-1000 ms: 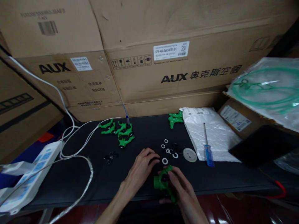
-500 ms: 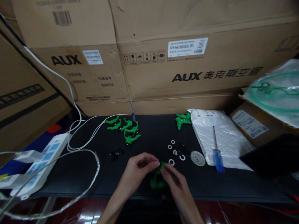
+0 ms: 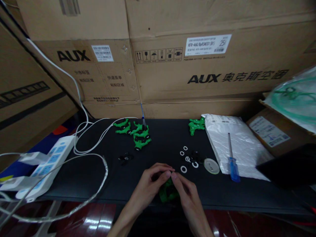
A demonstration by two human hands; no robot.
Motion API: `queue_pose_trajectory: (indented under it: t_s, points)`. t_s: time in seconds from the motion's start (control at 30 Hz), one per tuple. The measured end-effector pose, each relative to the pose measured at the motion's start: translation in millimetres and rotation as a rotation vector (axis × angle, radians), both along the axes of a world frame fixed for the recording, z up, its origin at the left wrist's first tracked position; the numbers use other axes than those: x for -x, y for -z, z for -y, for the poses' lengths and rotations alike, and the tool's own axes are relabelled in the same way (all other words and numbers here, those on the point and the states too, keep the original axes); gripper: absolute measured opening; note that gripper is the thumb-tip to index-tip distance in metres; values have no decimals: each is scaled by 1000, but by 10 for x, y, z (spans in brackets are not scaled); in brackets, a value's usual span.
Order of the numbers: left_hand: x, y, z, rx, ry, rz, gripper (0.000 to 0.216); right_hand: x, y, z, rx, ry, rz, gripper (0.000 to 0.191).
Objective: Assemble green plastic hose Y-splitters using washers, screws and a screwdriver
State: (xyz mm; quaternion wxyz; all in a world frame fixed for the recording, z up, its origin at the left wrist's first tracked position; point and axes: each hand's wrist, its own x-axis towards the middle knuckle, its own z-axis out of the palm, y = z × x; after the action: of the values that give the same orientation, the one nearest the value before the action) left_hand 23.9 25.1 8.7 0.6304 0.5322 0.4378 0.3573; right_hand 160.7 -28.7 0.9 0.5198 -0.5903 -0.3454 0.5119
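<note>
A green branched plastic fitting [image 3: 168, 194] is between my hands near the table's front edge. My left hand [image 3: 154, 179] is closed on it from the left, thumb and fingers pinched at its top. From the right, my right hand [image 3: 184, 188] grips the same fitting, its thumb and fingertips meeting the left ones. The fingers cover the fitting's upper end, and whether a small part sits between the fingertips I cannot make out. Just right of the hands lie several white rings [image 3: 183, 169] and some small black parts [image 3: 196, 156]. A round pale disc [image 3: 211, 166] lies beside them.
More green fittings [image 3: 142, 142] lie at the back left, others [image 3: 197, 125] at the back right. Small black pieces [image 3: 125, 158] are left of my hands. A blue-handled screwdriver [image 3: 233, 169] rests on a white padded bag [image 3: 239, 144]. A power strip [image 3: 48, 168] and cables occupy the left.
My fingertips have come together over the top of the green fitting, covering the end that showed between them before. The whole view has shifted slightly.
</note>
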Motion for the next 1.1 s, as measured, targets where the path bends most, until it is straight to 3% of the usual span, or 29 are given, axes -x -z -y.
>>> queue_pose_trajectory:
  t_s: [0.2, 0.37, 0.5, 0.87, 1.1]
  points:
    - [-12, 52, 78, 45, -48, -2, 37, -51, 87, -5, -89, -164, 81, 44]
    - [-13, 36, 93, 144, 4, -8, 44, -50, 137, -29, -195, -131, 252, 38]
    - [11, -11, 112, 238, 57, 110, 46, -58, 218, -44, -316, -127, 330, 32]
    - [33, 50, 202, 372, -16, 270, 38, -42, 294, -16, -399, -151, 119, 29]
    - [-24, 124, 274, 361, -98, 310, 38, 2, 334, -17, -382, -131, 44, 31]
